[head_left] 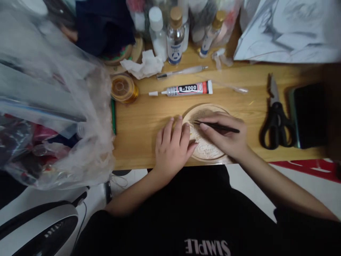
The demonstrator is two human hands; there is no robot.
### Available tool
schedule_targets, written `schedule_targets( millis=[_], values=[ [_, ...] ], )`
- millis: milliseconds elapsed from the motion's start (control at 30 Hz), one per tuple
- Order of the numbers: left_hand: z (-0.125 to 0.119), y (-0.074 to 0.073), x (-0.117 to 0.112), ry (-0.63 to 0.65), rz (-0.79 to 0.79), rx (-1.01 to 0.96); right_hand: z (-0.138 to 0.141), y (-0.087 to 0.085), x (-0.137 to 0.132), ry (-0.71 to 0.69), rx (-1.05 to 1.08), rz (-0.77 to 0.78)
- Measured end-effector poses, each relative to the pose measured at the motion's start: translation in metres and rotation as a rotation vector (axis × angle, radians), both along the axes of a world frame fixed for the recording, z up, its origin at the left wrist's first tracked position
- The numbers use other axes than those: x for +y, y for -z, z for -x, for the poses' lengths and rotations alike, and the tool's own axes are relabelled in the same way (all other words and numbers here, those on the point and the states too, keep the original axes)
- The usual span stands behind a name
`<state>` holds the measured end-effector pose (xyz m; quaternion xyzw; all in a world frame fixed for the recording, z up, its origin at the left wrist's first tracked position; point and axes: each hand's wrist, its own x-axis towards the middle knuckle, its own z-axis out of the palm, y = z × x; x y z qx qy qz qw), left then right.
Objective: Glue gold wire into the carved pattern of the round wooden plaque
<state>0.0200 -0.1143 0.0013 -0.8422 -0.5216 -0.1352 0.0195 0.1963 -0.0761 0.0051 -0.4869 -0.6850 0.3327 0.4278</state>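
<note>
A round, pale wooden disc with a raised or drawn pattern lies near the front edge of the table. Black tweezers are pinched in my right hand, their tips pointing left over the upper part of the disc. My left hand lies flat with its fingers stretched out at the disc's left rim, the thumb over its edge. Just beyond the disc is a tube of B-7000 glue with its nozzle pointing left. My right fingers hide part of the disc's right side.
Black-handled scissors and a dark phone lie at the right. A spool of golden wire, a crumpled tissue, a pen-like tool and bottles stand or lie behind. A large plastic bag crowds the left side.
</note>
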Motion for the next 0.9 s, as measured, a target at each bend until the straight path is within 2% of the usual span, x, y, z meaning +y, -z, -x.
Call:
schedule_targets(
  millis=[167, 367, 533, 667, 900],
  values=[
    [-0.015, 0.001, 0.0, -0.098, -0.02, -0.013, -0.01, 0.0, 0.021, -0.118, 0.003, -0.056],
    [-0.016, 0.006, 0.0, -0.091, -0.029, -0.061, -0.011, -0.001, 0.014, -0.106, -0.099, -0.129],
    [-0.014, 0.007, 0.001, -0.081, -0.018, -0.097, -0.007, -0.006, 0.01, -0.134, -0.121, -0.048],
    [-0.014, 0.007, 0.002, -0.074, -0.016, -0.108, -0.002, -0.008, 0.007, -0.085, -0.143, 0.025],
    [-0.013, 0.008, 0.003, -0.082, -0.01, -0.137, 0.004, -0.008, 0.003, 0.007, -0.149, 0.029]
  ],
)
